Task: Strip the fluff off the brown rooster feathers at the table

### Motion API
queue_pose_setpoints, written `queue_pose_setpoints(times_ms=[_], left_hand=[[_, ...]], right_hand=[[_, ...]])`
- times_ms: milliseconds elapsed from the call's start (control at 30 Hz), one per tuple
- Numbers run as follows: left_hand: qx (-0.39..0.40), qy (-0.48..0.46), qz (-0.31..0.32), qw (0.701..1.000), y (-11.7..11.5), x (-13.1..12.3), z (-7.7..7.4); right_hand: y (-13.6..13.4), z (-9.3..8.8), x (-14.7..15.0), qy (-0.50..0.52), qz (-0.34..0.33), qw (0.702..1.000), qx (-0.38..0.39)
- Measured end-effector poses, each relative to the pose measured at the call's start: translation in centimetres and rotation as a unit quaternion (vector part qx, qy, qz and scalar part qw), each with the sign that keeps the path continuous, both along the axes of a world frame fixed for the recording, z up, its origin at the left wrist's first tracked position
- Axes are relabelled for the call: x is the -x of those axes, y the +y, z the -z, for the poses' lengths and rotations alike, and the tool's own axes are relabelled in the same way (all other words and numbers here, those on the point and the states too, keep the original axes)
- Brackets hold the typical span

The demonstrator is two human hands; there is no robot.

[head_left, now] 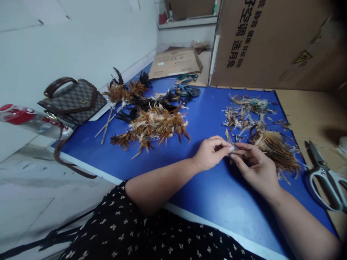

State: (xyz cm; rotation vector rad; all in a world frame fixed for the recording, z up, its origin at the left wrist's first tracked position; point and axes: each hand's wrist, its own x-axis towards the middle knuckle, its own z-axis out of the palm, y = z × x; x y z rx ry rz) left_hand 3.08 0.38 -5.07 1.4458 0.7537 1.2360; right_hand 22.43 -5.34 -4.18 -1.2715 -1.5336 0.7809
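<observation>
Blue table (pixel 206 119) fills view. I see left hand (pixel 210 153) and right hand (pixel 255 164) meeting fingertip to fingertip, pinched shut on small feather (pixel 235 151), lying left-right; tan feather bundle (pixel 279 148) just beyond right hand, nearer it.

One view only, head-worn, looking forward and down from above the person's chest. Frame tilted: blue table (pixel 206 119) runs diagonally, its near edge climbing from lower right to left. Close range; both forearms enter from the bottom, left hand (pixel 210 153) and right hand (pixel 256 168) near centre. Far field reaches the wall (pixel 81 39) and cardboard box (pixel 271 43). Corners dark at right.
</observation>
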Motion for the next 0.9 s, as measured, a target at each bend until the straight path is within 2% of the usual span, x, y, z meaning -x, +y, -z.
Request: queue_pose_setpoints(times_ms=[133,200,300,467,533,633,700,833,900], left_hand=[[0.124,-0.082,-0.055,0.987,0.5,0.3,-0.3],[0.155,-0.125,-0.096,0.975,0.9,0.5,-0.4],[0.161,-0.166,-0.132,0.964,1.6,0.7,-0.7],[0.176,-0.182,-0.171,0.952,2.3,1.1,-1.1],[0.175,-0.184,-0.165,0.953,2.2,1.1,-1.2],[0.163,-0.170,-0.123,0.964,1.7,1.0,-1.1],[0.156,-0.148,-0.086,0.973,1.2,0.7,-0.9],[0.155,-0.110,-0.036,0.981,0.3,0.2,-0.5],[0.155,-0.099,-0.020,0.983,0.1,0.0,-0.4]], right_hand=[[0.6,-0.2,-0.8,0.010,0.042,0.999,0.009],[0.9,-0.2,-1.4,0.011,0.074,0.997,0.004],[1.5,0.0,-2.2,0.017,0.114,0.993,-0.006],[2.0,0.1,-2.5,0.062,0.163,0.985,-0.015],[1.7,-0.3,-2.5,0.055,0.171,0.983,-0.022],[1.2,-0.8,-2.4,-0.010,0.181,0.983,-0.026],[0.9,-0.9,-2.2,-0.047,0.155,0.987,-0.022],[0.7,-0.4,-1.4,-0.056,0.026,0.998,-0.006],[0.6,-0.2,-1.0,-0.059,-0.015,0.998,-0.001]])
